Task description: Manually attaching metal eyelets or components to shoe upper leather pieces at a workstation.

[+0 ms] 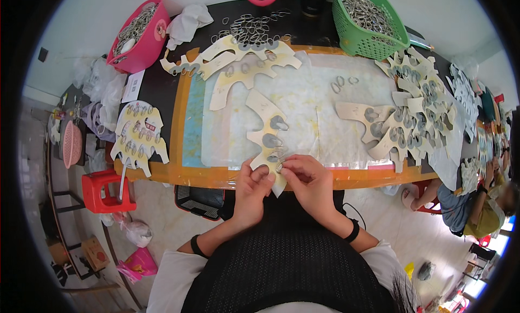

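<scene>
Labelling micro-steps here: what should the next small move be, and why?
Probably the right hand should press what looks like a metal ring onto the cream piece: it pinches there near the close end, the left hand grips the same end, and grey ovals farther up carry similar rings.

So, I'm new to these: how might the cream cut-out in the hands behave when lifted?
The cream cut-out looks thin, so it's probably light. Being long and narrow, it may flex. The metal rings along it could slide if unattached.
</scene>
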Demonstrator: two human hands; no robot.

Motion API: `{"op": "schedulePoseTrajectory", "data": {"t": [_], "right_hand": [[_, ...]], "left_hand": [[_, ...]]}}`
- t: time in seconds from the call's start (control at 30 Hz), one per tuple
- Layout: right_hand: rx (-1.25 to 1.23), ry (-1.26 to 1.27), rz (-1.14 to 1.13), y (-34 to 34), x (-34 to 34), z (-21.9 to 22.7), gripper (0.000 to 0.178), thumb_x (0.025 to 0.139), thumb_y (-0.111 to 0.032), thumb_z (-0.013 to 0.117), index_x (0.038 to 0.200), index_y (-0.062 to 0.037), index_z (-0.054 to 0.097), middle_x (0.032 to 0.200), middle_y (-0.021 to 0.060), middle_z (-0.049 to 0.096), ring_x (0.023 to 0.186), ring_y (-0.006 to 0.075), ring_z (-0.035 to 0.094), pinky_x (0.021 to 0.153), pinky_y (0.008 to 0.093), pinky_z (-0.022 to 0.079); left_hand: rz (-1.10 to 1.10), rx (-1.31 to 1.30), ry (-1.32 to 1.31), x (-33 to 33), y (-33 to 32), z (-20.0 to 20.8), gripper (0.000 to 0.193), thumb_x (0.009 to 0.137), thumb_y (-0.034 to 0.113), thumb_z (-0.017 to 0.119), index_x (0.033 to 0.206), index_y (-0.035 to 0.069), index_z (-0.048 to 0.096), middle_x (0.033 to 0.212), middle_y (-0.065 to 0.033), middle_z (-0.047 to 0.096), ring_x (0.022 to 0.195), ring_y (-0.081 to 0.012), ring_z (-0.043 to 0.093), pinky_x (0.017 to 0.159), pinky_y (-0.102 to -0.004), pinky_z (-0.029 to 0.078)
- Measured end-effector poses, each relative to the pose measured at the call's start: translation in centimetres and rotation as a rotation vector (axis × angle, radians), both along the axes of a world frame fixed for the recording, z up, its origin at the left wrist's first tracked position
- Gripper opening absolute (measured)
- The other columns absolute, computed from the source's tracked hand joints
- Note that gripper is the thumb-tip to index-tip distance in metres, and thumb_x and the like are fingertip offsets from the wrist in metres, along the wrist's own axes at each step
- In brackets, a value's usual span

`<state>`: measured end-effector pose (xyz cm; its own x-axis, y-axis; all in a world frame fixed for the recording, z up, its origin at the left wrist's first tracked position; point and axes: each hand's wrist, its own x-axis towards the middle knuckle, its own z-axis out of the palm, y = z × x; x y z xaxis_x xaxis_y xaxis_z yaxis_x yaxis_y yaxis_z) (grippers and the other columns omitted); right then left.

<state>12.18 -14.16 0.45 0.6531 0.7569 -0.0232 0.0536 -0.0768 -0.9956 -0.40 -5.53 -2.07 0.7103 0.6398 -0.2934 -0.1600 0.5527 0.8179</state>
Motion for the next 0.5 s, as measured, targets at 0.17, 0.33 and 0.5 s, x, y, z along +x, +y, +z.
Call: {"op": "schedulePoseTrajectory", "data": {"t": [0.17, 0.33, 0.5], "right_hand": [[-0.023, 0.225, 0.121, -0.2, 1.6, 0.0, 0.016, 0.084, 0.000, 0.069, 0.099, 0.0048, 0.065, 0.105, 0.0096, 0.065, 0.089, 0.0155, 0.067, 0.081, 0.0267, 0.056], [0.063, 0.171, 0.061, 0.0, 0.9, -0.6, 0.014, 0.084, 0.001, 0.069, 0.097, 0.0040, 0.065, 0.100, 0.0092, 0.066, 0.089, 0.0153, 0.067, 0.079, 0.0264, 0.055], [0.054, -0.044, 0.011, 0.2, 0.4, -0.1, 0.012, 0.082, 0.002, 0.070, 0.093, 0.0038, 0.067, 0.097, 0.0109, 0.065, 0.085, 0.0186, 0.068, 0.076, 0.0272, 0.056]], "left_hand": [[0.010, 0.083, -0.010, -0.1, -0.7, 0.0, 0.051, 0.094, 0.003, 0.057, 0.138, 0.006, 0.031, 0.110, -0.0045, 0.059, 0.089, -0.0065, 0.055, 0.070, -0.0195, 0.043], [0.049, 0.202, -0.037, 0.4, -0.8, 0.1, 0.044, 0.093, -0.002, 0.057, 0.133, 0.002, 0.037, 0.109, -0.0059, 0.059, 0.094, -0.0083, 0.057, 0.082, -0.0224, 0.047], [0.087, 0.231, -0.008, 0.3, -0.6, 0.1, 0.033, 0.092, -0.004, 0.058, 0.124, -0.001, 0.047, 0.107, -0.0058, 0.060, 0.096, -0.0089, 0.059, 0.083, -0.0231, 0.048]]}}
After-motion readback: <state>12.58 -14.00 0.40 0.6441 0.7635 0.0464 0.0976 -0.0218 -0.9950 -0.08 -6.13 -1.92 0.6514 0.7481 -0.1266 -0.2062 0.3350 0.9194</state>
